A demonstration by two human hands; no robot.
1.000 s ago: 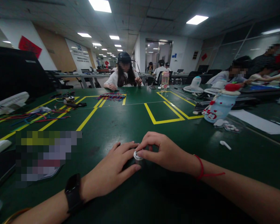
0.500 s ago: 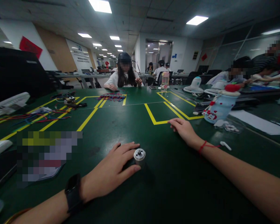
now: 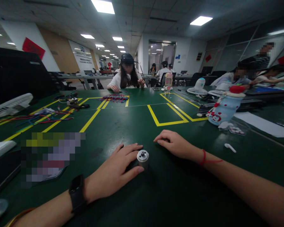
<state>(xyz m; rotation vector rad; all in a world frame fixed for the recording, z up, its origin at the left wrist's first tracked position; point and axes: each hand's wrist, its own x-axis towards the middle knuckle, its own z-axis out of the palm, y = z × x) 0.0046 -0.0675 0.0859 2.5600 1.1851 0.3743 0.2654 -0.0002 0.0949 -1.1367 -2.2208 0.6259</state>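
Note:
A small silver motor stands upright on the green table, its round end face with a short shaft turned up. My left hand lies low over the tabletop, thumb and index finger against the motor's left side, the other fingers stretched out beyond it. To the right and a little farther off is my right hand. Its fingers are bent and the thumb and index tips come together; whatever they hold, if anything, is too small to make out.
Yellow tape marks outlines on the table. At right stand a light-blue bottle, a white earbud and paper sheets. Coloured wires and a blurred-out flat item lie left. A person sits opposite.
My right hand has moved left and nearer to me, closer to the motor, leaving the yellow tape corner. The left hand and the motor stay as they were.

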